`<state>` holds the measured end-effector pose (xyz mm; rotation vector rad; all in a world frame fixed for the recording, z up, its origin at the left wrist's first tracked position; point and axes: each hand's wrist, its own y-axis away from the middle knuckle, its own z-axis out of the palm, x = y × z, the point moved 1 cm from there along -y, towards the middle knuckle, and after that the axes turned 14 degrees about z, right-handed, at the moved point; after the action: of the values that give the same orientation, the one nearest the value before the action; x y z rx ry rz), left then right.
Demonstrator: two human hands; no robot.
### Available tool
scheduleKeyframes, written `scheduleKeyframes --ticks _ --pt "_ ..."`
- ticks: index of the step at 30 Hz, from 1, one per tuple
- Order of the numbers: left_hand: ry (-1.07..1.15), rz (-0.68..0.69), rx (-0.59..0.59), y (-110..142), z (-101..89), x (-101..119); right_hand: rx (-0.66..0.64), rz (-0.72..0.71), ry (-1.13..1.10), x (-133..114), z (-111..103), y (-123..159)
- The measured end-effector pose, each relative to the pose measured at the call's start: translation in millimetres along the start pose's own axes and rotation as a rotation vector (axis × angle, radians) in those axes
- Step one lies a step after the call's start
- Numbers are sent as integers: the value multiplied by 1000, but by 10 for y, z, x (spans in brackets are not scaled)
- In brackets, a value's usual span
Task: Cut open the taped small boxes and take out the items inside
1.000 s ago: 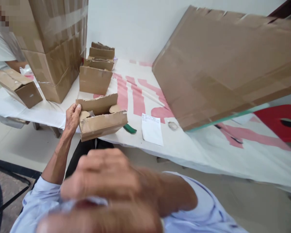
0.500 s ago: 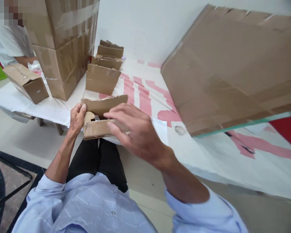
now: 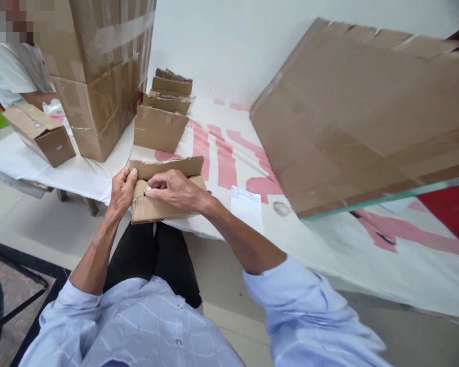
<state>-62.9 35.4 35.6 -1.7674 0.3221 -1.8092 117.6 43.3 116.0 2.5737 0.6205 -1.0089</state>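
A small open cardboard box [image 3: 153,212] sits at the table's front edge, close to my body. At its left end my left hand [image 3: 123,191] is closed on the cardboard, thumb on top near the back flap. The back flap [image 3: 168,166] stands up with a torn upper edge. My right hand [image 3: 175,189] reaches over the box opening, thumb and fingers pinched together. A tiny white bit shows at the fingertips; what it belongs to is hidden. The hand covers much of the box's inside.
Several opened boxes [image 3: 158,127] stand in a row behind. Taped cartons [image 3: 99,107] are stacked at left beside a closed box [image 3: 40,133]; another person's white sleeve [image 3: 17,66] is beyond. A paper sheet [image 3: 246,208] and a large leaning cardboard panel [image 3: 363,117] are to the right.
My right hand came up from near the camera to the box and moved left, its fingers closing over the opening. My left hand keeps its hold on the box's left end.
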Motion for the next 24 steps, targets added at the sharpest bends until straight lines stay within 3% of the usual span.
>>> scheduleKeyframes --ticks 7,10,14,18,24 --pt "-16 14 -3 -9 23 32 197 -28 75 74 66 21" --pt "-16 22 -1 -9 22 37 225 -49 36 68 70 76" --pt "-21 10 4 7 8 40 151 -64 -119 82 59 141" --pt "-30 4 9 18 -2 52 -47 49 -223 93 20 223" --pt "-29 -8 19 22 -15 79 -154 209 -8 -2 -45 379"
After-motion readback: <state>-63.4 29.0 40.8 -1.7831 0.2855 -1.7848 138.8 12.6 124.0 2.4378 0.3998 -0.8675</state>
